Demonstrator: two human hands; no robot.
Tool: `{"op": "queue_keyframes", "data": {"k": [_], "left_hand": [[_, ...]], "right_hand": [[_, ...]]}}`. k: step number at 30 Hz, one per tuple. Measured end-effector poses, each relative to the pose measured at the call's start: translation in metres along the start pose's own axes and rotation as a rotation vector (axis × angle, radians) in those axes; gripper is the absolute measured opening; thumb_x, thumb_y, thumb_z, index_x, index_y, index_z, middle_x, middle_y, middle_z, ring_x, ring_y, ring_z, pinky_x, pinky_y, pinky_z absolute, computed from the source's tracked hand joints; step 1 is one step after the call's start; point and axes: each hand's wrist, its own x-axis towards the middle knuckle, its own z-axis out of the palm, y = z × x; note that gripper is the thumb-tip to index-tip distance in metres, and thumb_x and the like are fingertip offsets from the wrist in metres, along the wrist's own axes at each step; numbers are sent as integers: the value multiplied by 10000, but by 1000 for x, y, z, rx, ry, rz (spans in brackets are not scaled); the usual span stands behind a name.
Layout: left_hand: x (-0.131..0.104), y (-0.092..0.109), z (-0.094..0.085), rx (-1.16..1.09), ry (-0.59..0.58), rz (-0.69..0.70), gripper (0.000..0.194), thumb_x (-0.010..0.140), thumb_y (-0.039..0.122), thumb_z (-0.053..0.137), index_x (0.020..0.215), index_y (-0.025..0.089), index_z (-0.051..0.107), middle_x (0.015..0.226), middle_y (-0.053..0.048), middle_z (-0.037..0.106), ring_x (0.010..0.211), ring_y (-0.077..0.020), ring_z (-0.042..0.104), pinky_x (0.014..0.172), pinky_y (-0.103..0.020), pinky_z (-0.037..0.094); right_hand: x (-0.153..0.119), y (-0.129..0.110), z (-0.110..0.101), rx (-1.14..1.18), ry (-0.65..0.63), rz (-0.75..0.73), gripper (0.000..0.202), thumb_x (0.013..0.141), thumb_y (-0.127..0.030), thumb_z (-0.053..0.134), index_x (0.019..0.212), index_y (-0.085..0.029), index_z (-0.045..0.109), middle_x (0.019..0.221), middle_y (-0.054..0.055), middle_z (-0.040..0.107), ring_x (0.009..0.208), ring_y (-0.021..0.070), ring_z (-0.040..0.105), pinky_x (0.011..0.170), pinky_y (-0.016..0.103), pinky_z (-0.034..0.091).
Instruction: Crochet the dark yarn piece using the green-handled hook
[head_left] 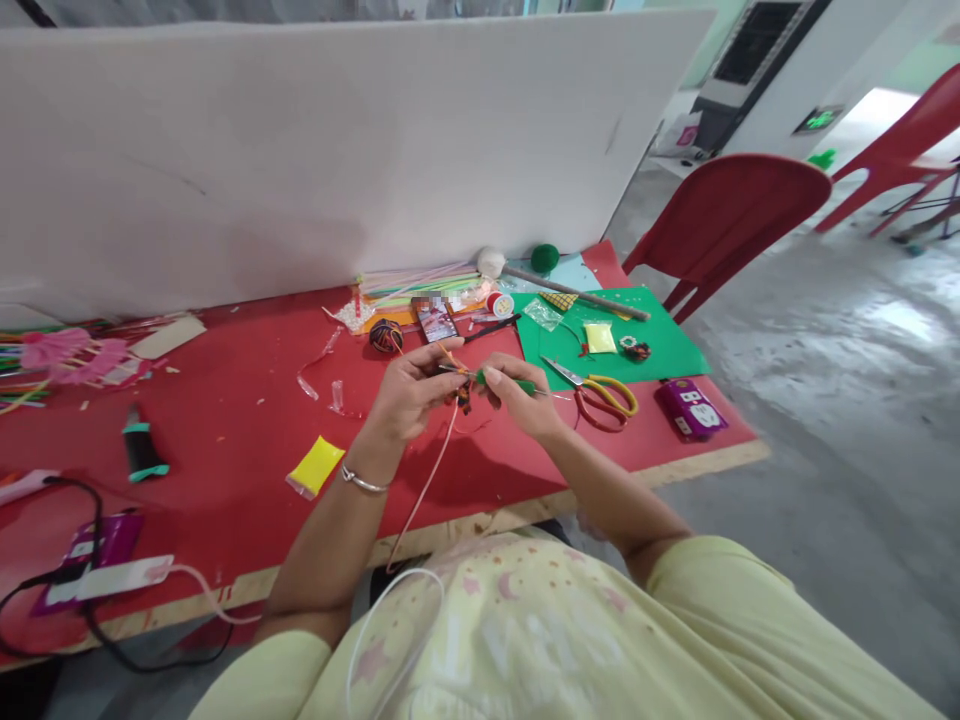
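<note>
My left hand (409, 392) is closed, pinching a small piece of dark orange-and-black yarn work (460, 400) above the table. In my right hand (514, 390) is a green-handled crochet hook (529, 387), its thin metal end meeting the yarn at my left fingertips. An orange strand rises over the left fingers. Behind my hands sits a ball of multicoloured yarn (386, 336). A pale pink cord (431, 480) runs from near the yarn work down past the table edge. The stitches are too small to make out.
Scissors (596, 393) with red and yellow handles lie right of my hands, partly on a green sheet (675, 345). A yellow packet (316, 467), a black-and-teal cutter (142, 448) and a purple pack (690, 408) rest on the red tabletop (240, 410). A white panel (315, 150) stands behind.
</note>
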Motion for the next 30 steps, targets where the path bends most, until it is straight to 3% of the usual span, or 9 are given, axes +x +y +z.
{"op": "queue_keyframes", "data": {"k": [5, 9, 12, 14, 16, 20, 23, 30], "left_hand": [[0, -4, 3, 142, 133, 162, 639, 589, 203, 907, 1209, 187, 754, 668, 37, 635, 560, -73, 527, 545, -202, 417], [-5, -12, 9, 429, 255, 339, 648, 671, 186, 838, 1305, 201, 709, 668, 51, 624, 623, -94, 545, 646, -222, 464], [-8, -17, 17, 379, 325, 383, 607, 699, 180, 813, 1296, 239, 718, 679, 52, 608, 622, -87, 523, 635, -210, 454], [-7, -15, 18, 170, 286, 287, 618, 670, 187, 839, 1275, 245, 729, 656, 59, 577, 556, -63, 476, 550, -192, 405], [-5, -8, 13, -37, 171, 103, 640, 605, 181, 877, 1231, 226, 748, 593, 78, 516, 449, -25, 359, 441, -171, 284], [-4, 13, -9, -61, -36, -153, 612, 555, 117, 892, 1151, 193, 777, 545, 83, 490, 399, 2, 272, 395, -161, 140], [-6, 22, -19, -17, -76, -187, 613, 548, 102, 897, 1144, 180, 780, 525, 85, 480, 395, 4, 262, 396, -168, 129], [-6, 22, -18, 10, -83, -191, 580, 543, 100, 898, 1110, 163, 794, 505, 87, 485, 382, 8, 277, 391, -163, 182]], "right_hand": [[-1, -3, 5, -277, 129, -214, 294, 986, -442, 559, 873, -218, 714, 784, 46, 678, 728, 163, 614, 716, 315, 512], [-1, 6, 8, -432, 103, -305, 227, 987, -372, 571, 968, -214, 734, 858, 73, 734, 776, 174, 654, 734, 318, 532], [-2, 19, 12, -543, 149, -379, 213, 961, -359, 610, 1059, -220, 738, 974, 111, 757, 872, 206, 683, 792, 354, 548], [-3, 27, 15, -526, 222, -420, 234, 950, -377, 624, 1092, -231, 739, 1021, 120, 760, 911, 224, 687, 816, 378, 555], [0, 30, 14, -427, 242, -413, 242, 957, -401, 614, 1085, -245, 747, 974, 102, 761, 864, 217, 686, 792, 375, 559], [13, 16, -7, -293, -16, -293, 226, 966, -396, 616, 1034, -257, 781, 814, 50, 745, 683, 170, 659, 693, 329, 548], [22, -1, -27, -338, -184, -390, 171, 917, -332, 701, 1039, -257, 795, 900, 65, 777, 842, 196, 709, 781, 333, 563], [26, -14, -46, -450, -294, -470, 199, 899, -309, 727, 1080, -254, 790, 923, 72, 762, 835, 185, 704, 780, 325, 578]]}}
